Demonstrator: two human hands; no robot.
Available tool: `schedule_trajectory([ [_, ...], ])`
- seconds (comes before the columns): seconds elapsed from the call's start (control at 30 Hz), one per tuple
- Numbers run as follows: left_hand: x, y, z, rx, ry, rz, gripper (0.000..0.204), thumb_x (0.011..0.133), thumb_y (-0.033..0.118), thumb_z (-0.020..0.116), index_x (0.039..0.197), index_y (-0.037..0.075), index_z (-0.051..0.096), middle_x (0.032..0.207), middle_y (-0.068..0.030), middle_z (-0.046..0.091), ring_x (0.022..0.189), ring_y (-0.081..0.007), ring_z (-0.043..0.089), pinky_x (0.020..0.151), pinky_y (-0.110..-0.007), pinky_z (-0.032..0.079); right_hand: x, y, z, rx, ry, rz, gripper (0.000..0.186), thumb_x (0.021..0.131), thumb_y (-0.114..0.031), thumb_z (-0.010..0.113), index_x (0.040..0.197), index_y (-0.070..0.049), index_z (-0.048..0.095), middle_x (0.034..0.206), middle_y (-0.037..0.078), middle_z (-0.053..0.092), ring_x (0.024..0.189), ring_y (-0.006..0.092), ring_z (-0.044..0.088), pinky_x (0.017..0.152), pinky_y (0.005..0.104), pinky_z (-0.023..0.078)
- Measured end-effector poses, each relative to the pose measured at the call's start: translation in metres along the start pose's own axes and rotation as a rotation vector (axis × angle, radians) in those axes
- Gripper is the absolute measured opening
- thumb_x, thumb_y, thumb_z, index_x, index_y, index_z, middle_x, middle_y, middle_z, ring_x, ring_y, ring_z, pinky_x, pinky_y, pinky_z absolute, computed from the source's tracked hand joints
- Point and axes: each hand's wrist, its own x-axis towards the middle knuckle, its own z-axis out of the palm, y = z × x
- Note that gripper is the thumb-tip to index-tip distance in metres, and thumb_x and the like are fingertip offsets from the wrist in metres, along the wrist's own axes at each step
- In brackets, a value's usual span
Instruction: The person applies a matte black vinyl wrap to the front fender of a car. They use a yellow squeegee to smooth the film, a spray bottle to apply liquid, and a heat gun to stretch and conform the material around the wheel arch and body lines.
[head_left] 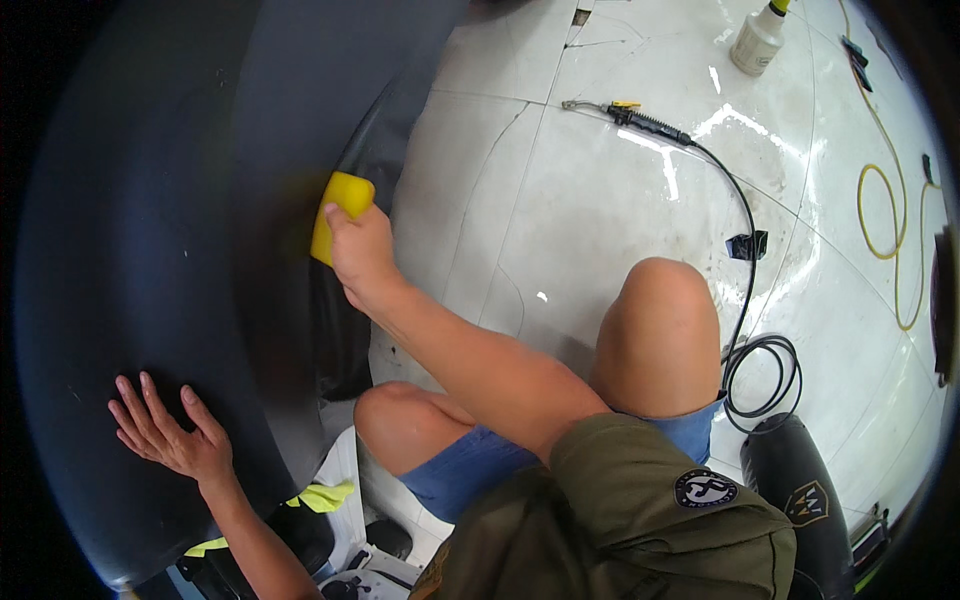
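Observation:
A large, dark grey, curved panel (150, 280) fills the left side, with a loose-looking dark sheet edge along its right border. My right hand (362, 250) grips a yellow squeegee (345, 195), which is pressed against the panel near that edge. Its fingers are wrapped round the tool and partly hidden behind it. Lower down, my left hand (180, 435) rests on the panel with fingers spread and holds nothing.
A spray gun (650, 124) with a coiled black hose (765, 375) lies on the pale tiled floor (600, 200). Behind it stands a white spray bottle (757, 42). A yellow hose (862, 200) loops at the right. Bright yellow cloth (325, 496) shows below the panel.

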Motion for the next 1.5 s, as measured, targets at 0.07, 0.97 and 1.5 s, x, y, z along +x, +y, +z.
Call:
schedule_trajectory([
  [0.07,-0.001,-0.003,0.000,0.007,0.002,0.016,0.045,0.100,0.033,0.054,0.139,0.010,0.054,0.150,-0.0087,0.048,0.144,-0.0285,0.035,0.121,-0.043,0.016,-0.003,0.004,0.008,0.284,0.081,-0.034,0.020,0.096,-0.018,0.056,0.103,-0.001,0.064,0.091,0.010,0.068,0.083,0.0219,0.064,0.075,0.0379,0.048],
  [0.97,0.012,0.004,-0.007,0.044,-0.054,0.076,0.048,0.102,0.032,0.048,0.146,0.012,0.046,0.155,-0.0072,0.040,0.148,-0.0275,0.028,0.122,-0.044,0.011,0.100,-0.082,-0.021,0.165,0.196,-0.085,0.021,0.091,-0.013,0.063,0.101,0.005,0.060,0.091,0.013,0.063,0.081,0.0239,0.058,0.074,0.0404,0.048],
  [1.5,0.008,0.003,-0.020,-0.122,-0.158,-0.072,0.057,0.087,0.026,0.065,0.141,0.014,0.052,0.155,-0.0084,0.041,0.148,-0.0306,0.027,0.122,-0.050,0.010,0.033,-0.094,-0.045,-0.051,-0.035,-0.285,0.026,0.093,-0.019,0.067,0.114,-0.006,0.060,0.104,0.005,0.064,0.091,0.0165,0.062,0.083,0.0341,0.051],
])
